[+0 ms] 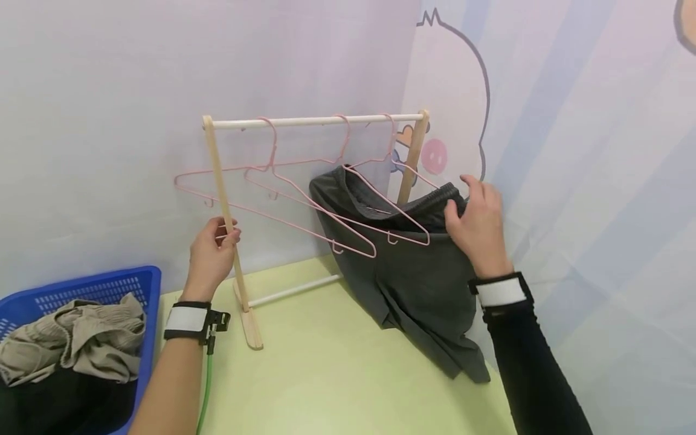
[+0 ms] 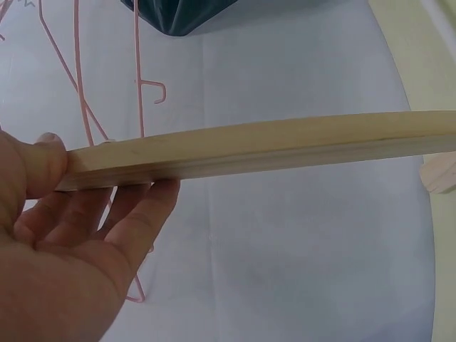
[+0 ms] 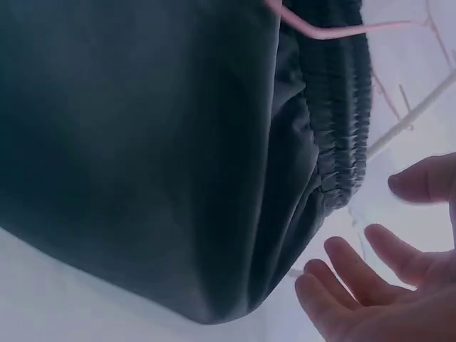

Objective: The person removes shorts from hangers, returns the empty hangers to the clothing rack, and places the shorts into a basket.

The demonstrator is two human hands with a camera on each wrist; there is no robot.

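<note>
My left hand [image 1: 213,257] holds the near wooden post [image 1: 220,175] of a small clothes rack, thumb on one side and fingers on the other, as the left wrist view shows too. A pair of dark grey pants [image 1: 424,278] with an elastic waistband [image 3: 335,107] hangs at the rack's right end on a pink hanger [image 1: 393,136]. Beside the waistband's right corner is my right hand [image 1: 484,226]. In the right wrist view its fingers [image 3: 356,271] are spread and stand apart from the cloth.
Two more pink hangers, a left one [image 1: 272,136] and a middle one [image 1: 346,136], hang bare from the white rail [image 1: 304,122]. A blue basket [image 1: 154,290] with beige cloth [image 1: 103,338] and black cloth [image 1: 70,399] stands at left. The tabletop [image 1: 326,374] is yellow-green; curtains surround it.
</note>
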